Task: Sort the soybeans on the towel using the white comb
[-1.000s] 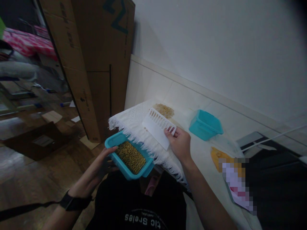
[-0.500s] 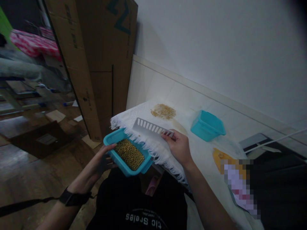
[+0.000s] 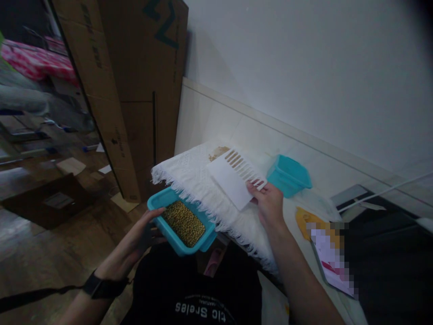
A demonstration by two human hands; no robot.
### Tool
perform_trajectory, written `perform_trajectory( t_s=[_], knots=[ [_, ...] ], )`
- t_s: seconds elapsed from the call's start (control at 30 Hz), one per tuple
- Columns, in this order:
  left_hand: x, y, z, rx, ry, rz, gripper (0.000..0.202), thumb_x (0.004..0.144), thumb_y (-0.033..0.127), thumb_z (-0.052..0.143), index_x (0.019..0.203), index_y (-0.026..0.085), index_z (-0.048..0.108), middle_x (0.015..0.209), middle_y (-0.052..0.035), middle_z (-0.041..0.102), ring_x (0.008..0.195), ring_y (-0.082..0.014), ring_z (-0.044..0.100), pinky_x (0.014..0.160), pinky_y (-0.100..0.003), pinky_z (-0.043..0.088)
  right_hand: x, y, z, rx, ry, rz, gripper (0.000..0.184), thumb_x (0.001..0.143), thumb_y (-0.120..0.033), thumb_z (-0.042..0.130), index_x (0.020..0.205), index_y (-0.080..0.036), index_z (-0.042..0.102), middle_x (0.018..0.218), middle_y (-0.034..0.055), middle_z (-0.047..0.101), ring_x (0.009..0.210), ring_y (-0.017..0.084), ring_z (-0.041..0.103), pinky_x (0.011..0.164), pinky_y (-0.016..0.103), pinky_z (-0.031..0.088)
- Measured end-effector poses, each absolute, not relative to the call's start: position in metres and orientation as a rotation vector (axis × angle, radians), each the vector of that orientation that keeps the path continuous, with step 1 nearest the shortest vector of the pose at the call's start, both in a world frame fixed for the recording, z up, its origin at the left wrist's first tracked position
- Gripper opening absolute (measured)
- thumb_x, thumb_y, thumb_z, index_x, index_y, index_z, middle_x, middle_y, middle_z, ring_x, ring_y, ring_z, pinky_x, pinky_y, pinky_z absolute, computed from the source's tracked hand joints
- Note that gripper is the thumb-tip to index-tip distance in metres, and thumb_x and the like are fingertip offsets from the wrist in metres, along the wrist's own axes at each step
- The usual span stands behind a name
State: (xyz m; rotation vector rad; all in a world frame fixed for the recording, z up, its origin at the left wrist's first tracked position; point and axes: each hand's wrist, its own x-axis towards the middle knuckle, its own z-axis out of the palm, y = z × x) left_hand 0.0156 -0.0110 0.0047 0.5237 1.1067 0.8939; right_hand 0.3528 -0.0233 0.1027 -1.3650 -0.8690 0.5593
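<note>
My left hand (image 3: 148, 231) grips the left rim of a blue plastic bin (image 3: 171, 241), thumb over the edge. The bin is tilted a little below the table's fringed edge, and many small yellow-green beans (image 3: 184, 223) lie in it. My right hand (image 3: 270, 201) pinches a flat white slotted plate (image 3: 230, 180) near its right end, slots toward the wall. This plate is raised above the white cloth (image 3: 182, 167) and partly covers a pile of pale grains or beans (image 3: 216, 152). A second blue bin (image 3: 289, 176) stands just beyond my right hand.
A tall cardboard box (image 3: 135, 90) stands at the table's left end, beside the wall (image 3: 287, 67). On the right lie an orange item (image 3: 302, 221) and a dark bag-like thing (image 3: 389, 257). A flattened carton (image 3: 54, 201) lies on the wooden floor.
My right hand has moved right, turning the slotted plate so its broad white face shows and it covers much of the pile. My left hand and its bin stay nearly still.
</note>
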Motion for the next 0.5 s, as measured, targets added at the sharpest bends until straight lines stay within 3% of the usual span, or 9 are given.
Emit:
perform_trajectory(
  t_s=[0.2, 0.5],
  knots=[
    [0.026, -0.015, 0.005, 0.510, 1.097, 0.840, 0.055, 0.078, 0.046, 0.090, 0.124, 0.024, 0.070, 0.107, -0.0114, 0.081, 0.084, -0.0305, 0.081, 0.072, -0.044, 0.070, 0.350, -0.015, 0.091, -1.424, -0.877, 0.756, 0.056, 0.047, -0.054, 0.100, 0.085, -0.018, 0.081, 0.076, 0.0073, 0.083, 0.073, 0.031, 0.079, 0.065, 0.042, 0.065],
    [0.025, -0.017, 0.012, 0.531, 1.087, 0.812, 0.055, 0.078, 0.045, 0.091, 0.125, 0.026, 0.069, 0.109, -0.0116, 0.083, 0.085, -0.0307, 0.082, 0.073, -0.041, 0.070, 0.407, -0.003, 0.082, -1.559, -0.832, 0.542, 0.043, 0.050, -0.048, 0.091, 0.079, -0.018, 0.079, 0.074, 0.0061, 0.081, 0.068, 0.029, 0.077, 0.059, 0.039, 0.064]
  ],
)
